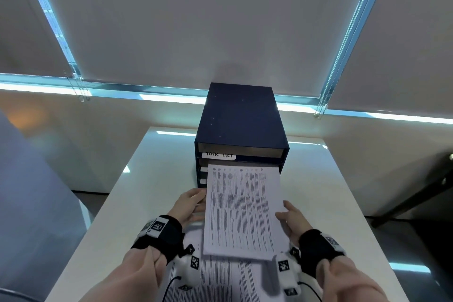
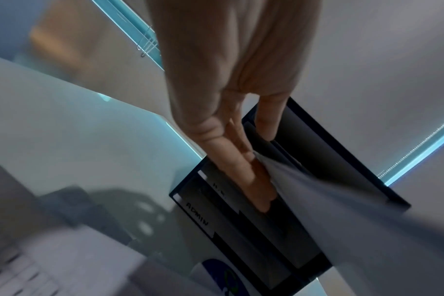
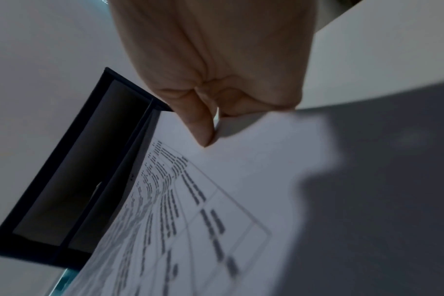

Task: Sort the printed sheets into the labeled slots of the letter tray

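Room: drawn blinds behind white table | letter tray stands beyond fingertips | printed sheet, far edge at second slot, kept level for sliding in | left hand and right hand pinch opposite side edges.

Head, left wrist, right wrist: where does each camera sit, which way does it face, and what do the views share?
Head: worn on the head, facing forward and down at the letter tray on the white table; both forearms, left hand and right hand show.
Left wrist: looks along the left hand at the tray's labeled slots; fingers under the printed sheet.
Right wrist: looks along the right hand, which pinches the sheet's edge, toward the tray.
Shared: all three show tray and sheet.
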`<state>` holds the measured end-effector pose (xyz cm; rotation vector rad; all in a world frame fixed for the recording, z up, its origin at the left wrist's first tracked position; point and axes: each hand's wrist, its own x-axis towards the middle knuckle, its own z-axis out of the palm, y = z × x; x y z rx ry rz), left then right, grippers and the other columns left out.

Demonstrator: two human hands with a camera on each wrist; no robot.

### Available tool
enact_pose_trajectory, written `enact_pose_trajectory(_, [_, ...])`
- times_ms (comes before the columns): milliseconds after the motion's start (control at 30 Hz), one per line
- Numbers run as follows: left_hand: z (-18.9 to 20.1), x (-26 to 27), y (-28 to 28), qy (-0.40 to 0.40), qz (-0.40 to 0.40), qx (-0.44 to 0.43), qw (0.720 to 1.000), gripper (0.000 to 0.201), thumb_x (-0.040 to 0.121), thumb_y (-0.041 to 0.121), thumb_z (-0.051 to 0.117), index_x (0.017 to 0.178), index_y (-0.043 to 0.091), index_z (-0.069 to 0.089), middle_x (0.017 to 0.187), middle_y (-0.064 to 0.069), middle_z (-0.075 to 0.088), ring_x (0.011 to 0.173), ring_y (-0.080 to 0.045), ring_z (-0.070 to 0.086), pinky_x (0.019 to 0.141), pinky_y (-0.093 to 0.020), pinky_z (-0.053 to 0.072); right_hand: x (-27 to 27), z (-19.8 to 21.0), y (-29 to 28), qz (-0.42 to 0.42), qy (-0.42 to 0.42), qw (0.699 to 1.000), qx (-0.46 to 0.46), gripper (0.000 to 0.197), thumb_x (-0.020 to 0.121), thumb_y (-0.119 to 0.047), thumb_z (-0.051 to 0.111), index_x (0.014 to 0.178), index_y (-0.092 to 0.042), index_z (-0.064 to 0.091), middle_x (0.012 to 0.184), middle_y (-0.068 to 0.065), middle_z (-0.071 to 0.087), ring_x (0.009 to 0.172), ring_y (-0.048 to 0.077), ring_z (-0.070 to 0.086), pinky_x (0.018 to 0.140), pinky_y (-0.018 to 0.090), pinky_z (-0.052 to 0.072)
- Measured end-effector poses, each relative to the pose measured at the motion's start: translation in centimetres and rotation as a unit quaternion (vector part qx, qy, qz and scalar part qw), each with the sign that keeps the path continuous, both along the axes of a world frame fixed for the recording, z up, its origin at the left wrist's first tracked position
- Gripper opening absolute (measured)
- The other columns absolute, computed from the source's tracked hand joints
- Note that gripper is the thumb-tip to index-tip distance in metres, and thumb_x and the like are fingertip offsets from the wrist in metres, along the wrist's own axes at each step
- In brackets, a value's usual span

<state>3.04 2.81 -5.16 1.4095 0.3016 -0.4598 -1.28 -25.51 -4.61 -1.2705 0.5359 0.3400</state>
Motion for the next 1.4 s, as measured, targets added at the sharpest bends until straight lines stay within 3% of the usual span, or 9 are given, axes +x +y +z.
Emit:
enact_pose_trajectory(133, [-1.2,-0.1,-0.5,0.034,-0.054,-0.017,0.998,0.038,0.092,0.030,0.060,0.124,0.011,0.049,0.120,-0.013,0.062,0.088,-0.033,0.066,0.065,-0.039,0.056,5.5,0.5,0.2,-0.039,-0.011,0.999,-0.012,0.049,0.094,0.016,0.034,0.141,0.003,0.034,0.136,0.025,0.050,0.120,0.039,0.054,0.109,0.045,0.038])
enact_pose_trajectory(267, [-2.2,0.3,-1.6,0.007,-0.023,0.002,1.000,0.023,0.101,0.022,0.043,0.120,0.013,0.051,0.105,-0.020,0.070,0.069,-0.037,0.069,0.072,-0.054,0.057,6.3,1.6,0.8,0.000,-0.026,1.000,-0.015,0.038,0.096,0.005,0.044,0.133,-0.005,0.042,0.125,0.018,0.057,0.102,0.031,0.059,0.076,0.030,0.057])
enact_pose_trajectory(367, [-3.4,1.0,-1.9,-0.011,0.036,0.008,0.999,0.028,0.101,0.021,0.041,0.123,0.006,0.051,0.091,-0.014,0.074,0.058,-0.028,0.066,0.064,-0.044,0.057,4.2,1.5,0.6,0.109,0.017,0.990,-0.092,0.024,0.093,-0.008,0.058,0.115,-0.009,0.049,0.104,0.011,0.062,0.078,0.020,0.063,0.061,0.029,0.052])
enact_pose_trajectory(533, [-3.5,4.4,-2.5,0.030,0.123,-0.042,0.991,0.052,0.094,0.020,0.055,0.138,-0.001,0.036,0.097,-0.023,0.071,0.081,-0.033,0.068,0.088,-0.050,0.053,5.8,-0.4,0.7,0.016,0.027,0.999,0.003,0.009,0.094,0.005,0.051,0.102,0.000,0.049,0.057,0.012,0.060,0.037,0.013,0.052,0.035,0.018,0.042])
enact_pose_trajectory(733, [0.1,8.6,-3.9,0.018,0.139,-0.166,0.976,0.052,0.095,-0.011,0.037,0.144,-0.003,0.021,0.144,-0.022,0.036,0.120,-0.035,0.054,0.102,-0.047,0.043,13.0,-0.4,2.7,-0.113,-0.024,0.987,0.111,0.016,0.095,0.012,0.039,0.089,0.002,0.051,0.094,0.016,0.058,0.086,0.022,0.063,0.063,0.037,0.061])
enact_pose_trajectory(933, [-1.5,4.0,-1.4,-0.047,0.023,0.105,0.993,0.023,0.097,0.021,0.049,0.111,0.006,0.059,0.097,-0.012,0.069,0.084,-0.029,0.064,0.081,-0.044,0.052,8.4,-0.8,3.5,0.042,-0.021,0.997,0.056,0.021,0.100,-0.008,0.040,0.111,-0.008,0.059,0.106,0.014,0.068,0.092,0.026,0.066,0.069,0.032,0.057])
enact_pose_trajectory(1033, [-6.0,0.3,1.6,-0.103,-0.106,0.424,0.893,0.024,0.092,0.038,0.051,0.110,0.021,0.057,0.107,0.002,0.064,0.092,-0.018,0.061,0.079,-0.029,0.050,3.1,-4.3,2.8,0.081,0.044,0.996,-0.011,0.019,0.097,-0.007,0.044,0.107,-0.001,0.059,0.085,0.014,0.063,0.068,0.025,0.060,0.058,0.032,0.050])
enact_pose_trajectory(1133, [-8.5,-2.6,4.1,-0.098,-0.208,0.560,0.796,0.052,0.087,0.056,0.048,0.128,0.025,0.041,0.125,-0.001,0.048,0.114,-0.020,0.047,0.092,-0.032,0.045,-1.8,-8.2,2.1,0.121,0.124,0.981,-0.085,0.007,0.086,-0.009,0.058,0.090,-0.003,0.060,0.065,0.012,0.057,0.052,0.020,0.050,0.048,0.022,0.037])
enact_pose_trajectory(1400, [-7.2,-5.8,5.6,-0.155,-0.226,0.604,0.749,0.034,0.086,0.038,0.057,0.117,0.029,0.048,0.114,0.005,0.044,0.112,-0.016,0.045,0.087,-0.027,0.046,-5.8,-10.7,1.6,0.113,0.141,0.972,-0.149,0.010,0.079,0.000,0.062,0.089,-0.003,0.063,0.061,0.016,0.057,0.048,0.021,0.047,0.047,0.021,0.032])
